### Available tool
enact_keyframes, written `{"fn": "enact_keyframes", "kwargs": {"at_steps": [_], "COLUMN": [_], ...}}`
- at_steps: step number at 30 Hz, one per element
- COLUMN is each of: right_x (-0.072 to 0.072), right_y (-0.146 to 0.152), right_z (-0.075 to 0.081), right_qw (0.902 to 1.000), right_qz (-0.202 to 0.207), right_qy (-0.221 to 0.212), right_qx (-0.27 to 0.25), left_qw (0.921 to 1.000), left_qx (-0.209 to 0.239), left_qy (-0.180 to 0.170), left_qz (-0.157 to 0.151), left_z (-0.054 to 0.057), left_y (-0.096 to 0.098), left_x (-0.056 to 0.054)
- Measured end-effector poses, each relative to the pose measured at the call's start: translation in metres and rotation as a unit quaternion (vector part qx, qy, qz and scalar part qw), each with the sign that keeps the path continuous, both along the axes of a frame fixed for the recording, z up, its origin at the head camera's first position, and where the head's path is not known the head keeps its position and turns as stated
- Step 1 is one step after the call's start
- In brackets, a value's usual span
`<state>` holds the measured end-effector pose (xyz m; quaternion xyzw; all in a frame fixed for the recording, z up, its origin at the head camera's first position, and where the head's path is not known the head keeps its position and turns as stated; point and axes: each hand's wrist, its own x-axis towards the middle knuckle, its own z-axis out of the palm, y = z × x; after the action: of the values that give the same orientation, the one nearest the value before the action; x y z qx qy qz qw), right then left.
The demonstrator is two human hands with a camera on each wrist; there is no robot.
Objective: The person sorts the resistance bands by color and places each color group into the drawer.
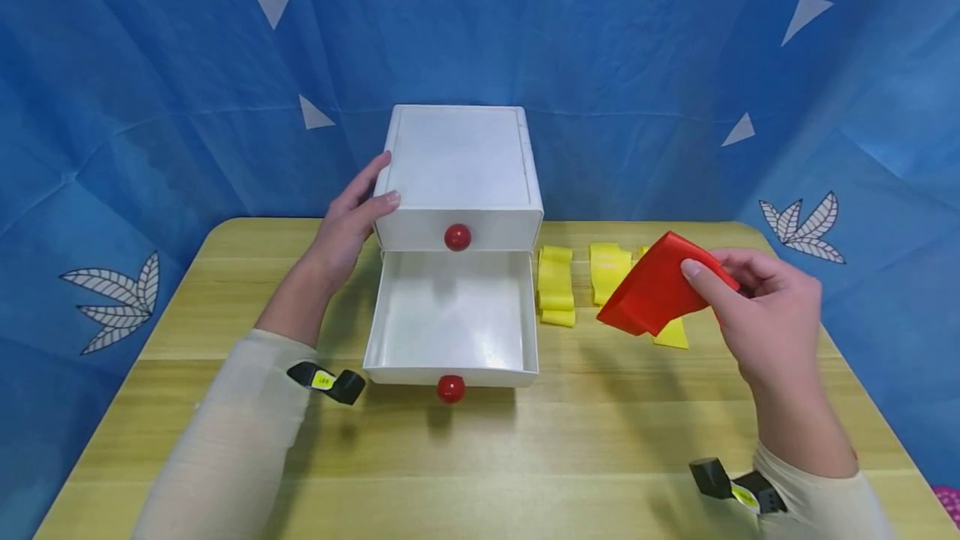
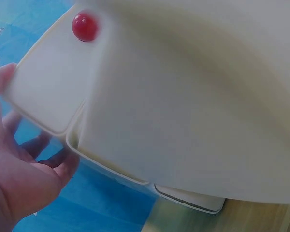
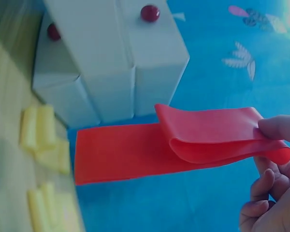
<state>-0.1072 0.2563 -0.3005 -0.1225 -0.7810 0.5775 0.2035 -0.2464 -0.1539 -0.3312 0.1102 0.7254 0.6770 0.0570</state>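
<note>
A white cabinet (image 1: 459,158) with red knobs stands on the table. Its top drawer (image 1: 412,230) is in; the drawer below (image 1: 450,315) is pulled out, with bare white inside. My left hand (image 1: 348,223) rests on the cabinet's left side, thumb at the upper front edge and loosely bent fingers along the side. To the right, above the table, my right hand (image 1: 772,307) pinches a folded red resistance band (image 1: 660,290) between thumb and fingers. In the right wrist view, one flat length of the band (image 3: 121,152) hangs out past its fold.
Several folded yellow bands (image 1: 556,286) lie on the wooden table (image 1: 600,457), right of the cabinet. One lies partly behind the red band. A lower drawer front with a red knob (image 3: 53,32) shows in the right wrist view. Behind the table hangs a blue cloth (image 1: 637,65).
</note>
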Motion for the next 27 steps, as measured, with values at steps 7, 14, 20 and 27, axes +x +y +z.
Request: {"fn": "enact_keyframes", "kwargs": {"at_steps": [7,14,20,27], "right_x": [-0.006,-0.015,-0.022,-0.027], "right_y": [-0.034,-0.067,-0.095,-0.128], "right_z": [0.02,0.042,0.05,0.043], "right_qw": [0.9963,0.9903,0.978,0.965], "right_qz": [0.036,0.081,0.136,0.199], "right_qy": [0.075,0.112,0.156,0.171], "right_qx": [-0.02,0.007,0.029,0.007], "left_qw": [1.0,1.0,1.0,1.0], "left_qx": [0.0,0.001,0.0,0.0], "left_qy": [-0.001,-0.001,0.0,-0.002], "left_qz": [0.003,0.005,0.005,0.005], "left_z": [0.001,0.0,-0.001,0.0], "left_y": [0.001,0.0,0.0,0.0], "left_x": [0.0,-0.001,-0.002,-0.002]}}
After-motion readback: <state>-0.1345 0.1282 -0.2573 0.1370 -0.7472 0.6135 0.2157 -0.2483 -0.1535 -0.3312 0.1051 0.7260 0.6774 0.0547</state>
